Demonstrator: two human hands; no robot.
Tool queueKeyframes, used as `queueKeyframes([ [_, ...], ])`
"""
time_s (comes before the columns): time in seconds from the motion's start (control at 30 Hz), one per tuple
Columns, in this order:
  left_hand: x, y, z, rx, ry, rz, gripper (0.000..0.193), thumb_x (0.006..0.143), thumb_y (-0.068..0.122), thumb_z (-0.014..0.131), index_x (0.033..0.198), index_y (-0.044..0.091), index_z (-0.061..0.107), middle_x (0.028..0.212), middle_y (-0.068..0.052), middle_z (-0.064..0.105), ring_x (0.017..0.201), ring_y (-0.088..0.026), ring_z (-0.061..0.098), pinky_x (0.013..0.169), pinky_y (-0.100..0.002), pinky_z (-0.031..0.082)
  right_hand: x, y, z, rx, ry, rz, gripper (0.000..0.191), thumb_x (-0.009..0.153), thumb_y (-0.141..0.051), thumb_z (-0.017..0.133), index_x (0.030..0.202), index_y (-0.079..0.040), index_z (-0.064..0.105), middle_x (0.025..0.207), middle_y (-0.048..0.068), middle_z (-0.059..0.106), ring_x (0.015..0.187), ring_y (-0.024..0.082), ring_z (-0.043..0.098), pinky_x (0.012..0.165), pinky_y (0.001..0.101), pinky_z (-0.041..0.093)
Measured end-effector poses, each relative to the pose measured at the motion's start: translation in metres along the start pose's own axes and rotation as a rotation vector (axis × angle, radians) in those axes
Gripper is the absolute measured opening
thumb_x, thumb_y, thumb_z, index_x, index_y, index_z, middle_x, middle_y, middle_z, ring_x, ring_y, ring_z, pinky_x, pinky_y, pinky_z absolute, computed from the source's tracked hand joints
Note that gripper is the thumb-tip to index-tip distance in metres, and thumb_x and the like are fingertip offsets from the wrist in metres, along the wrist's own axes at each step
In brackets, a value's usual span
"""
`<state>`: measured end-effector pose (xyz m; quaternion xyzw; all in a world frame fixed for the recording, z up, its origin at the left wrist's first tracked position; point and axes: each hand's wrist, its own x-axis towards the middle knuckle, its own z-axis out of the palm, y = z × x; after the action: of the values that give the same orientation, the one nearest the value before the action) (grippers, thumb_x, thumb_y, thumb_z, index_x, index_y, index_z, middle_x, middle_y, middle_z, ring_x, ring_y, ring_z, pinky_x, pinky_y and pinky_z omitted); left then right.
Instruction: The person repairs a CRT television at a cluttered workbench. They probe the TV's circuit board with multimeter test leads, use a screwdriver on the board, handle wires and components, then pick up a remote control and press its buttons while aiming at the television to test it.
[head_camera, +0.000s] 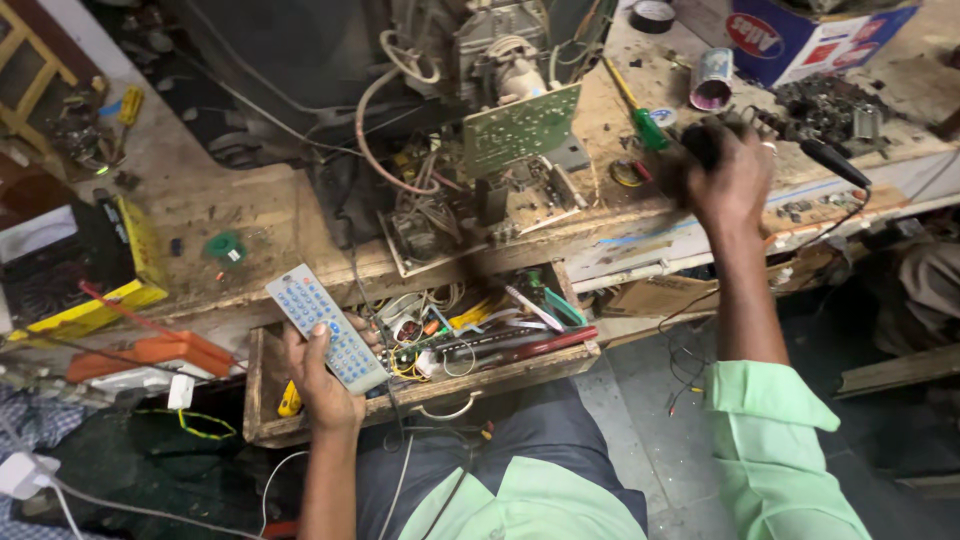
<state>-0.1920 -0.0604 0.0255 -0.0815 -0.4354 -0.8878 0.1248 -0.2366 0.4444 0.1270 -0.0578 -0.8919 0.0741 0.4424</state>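
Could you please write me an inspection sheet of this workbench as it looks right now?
Surface: worn wooden bench, dusty, with an open drawer below.
Job's things: grey remote in the left hand; dark tool under the right hand; green circuit board upright on an opened chassis.
Clutter: green screwdriver, tape roll, tin, scrap parts, box; drawer full of tools.
Grippers: left hand grips the remote; right hand closed on the tool.
Cables: loose wires around the chassis; white cable lower left.
Surroundings: yellow case, orange tool.
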Motion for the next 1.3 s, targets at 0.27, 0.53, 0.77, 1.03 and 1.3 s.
queueKeyframes([
  [0.27, 0.001, -0.002, -0.002, -0.022, -0.012, 0.012, 0.03, 0.102, 0.021, 0.054, 0.127, 0.005, 0.046, 0.093, -0.016, 0.065, 0.074, -0.023, 0.068, 0.066, -0.038, 0.059, -0.023, 0.035, 0.024, -0.106, 0.089, 0.069, 0.03, 0.088, -0.001, 0.073, 0.118, 0.0, 0.072, 0.126, 0.024, 0.061, 0.11, 0.047, 0.055, 0.097, 0.0542, 0.044],
  [0.53, 0.009, 0.002, -0.007, -0.001, 0.072, 0.056, 0.031, 0.101, 0.021, 0.054, 0.125, 0.003, 0.048, 0.092, -0.016, 0.066, 0.072, -0.024, 0.068, 0.065, -0.039, 0.059, -0.021, 0.028, 0.029, -0.187, 0.182, -0.022, 0.029, 0.087, 0.001, 0.07, 0.116, 0.001, 0.068, 0.125, 0.024, 0.059, 0.125, 0.046, 0.05, 0.109, 0.0543, 0.041],
  [0.77, 0.061, 0.019, -0.017, 0.136, 0.257, 0.259, 0.068, 0.085, 0.005, 0.081, 0.138, 0.008, 0.038, 0.108, -0.009, 0.058, 0.088, -0.019, 0.063, 0.074, -0.035, 0.055, 0.002, -0.014, 0.075, 0.56, 0.136, 0.126, 0.024, 0.105, -0.006, 0.063, 0.128, -0.002, 0.063, 0.124, 0.014, 0.063, 0.115, 0.027, 0.06, 0.095, 0.0381, 0.05],
  [1.03, 0.125, 0.006, -0.042, 0.337, 0.293, 0.145, 0.063, 0.084, 0.01, 0.078, 0.138, 0.008, 0.045, 0.115, -0.002, 0.06, 0.1, -0.014, 0.06, 0.087, -0.033, 0.051, 0.014, -0.078, 0.157, 1.614, -0.01, 0.387, 0.028, 0.117, -0.01, 0.065, 0.142, 0.0, 0.056, 0.123, 0.006, 0.066, 0.109, 0.016, 0.063, 0.097, 0.0283, 0.056],
  [1.3, 0.183, 0.015, -0.043, 0.209, 0.231, 0.08, 0.034, 0.081, 0.009, 0.076, 0.113, 0.012, 0.063, 0.097, 0.002, 0.064, 0.087, -0.013, 0.061, 0.078, -0.031, 0.051, 0.058, -0.072, 0.164, 1.559, -0.016, 0.518, 0.029, 0.109, -0.024, 0.06, 0.129, -0.003, 0.058, 0.112, 0.008, 0.064, 0.099, 0.018, 0.062, 0.087, 0.0346, 0.054],
])
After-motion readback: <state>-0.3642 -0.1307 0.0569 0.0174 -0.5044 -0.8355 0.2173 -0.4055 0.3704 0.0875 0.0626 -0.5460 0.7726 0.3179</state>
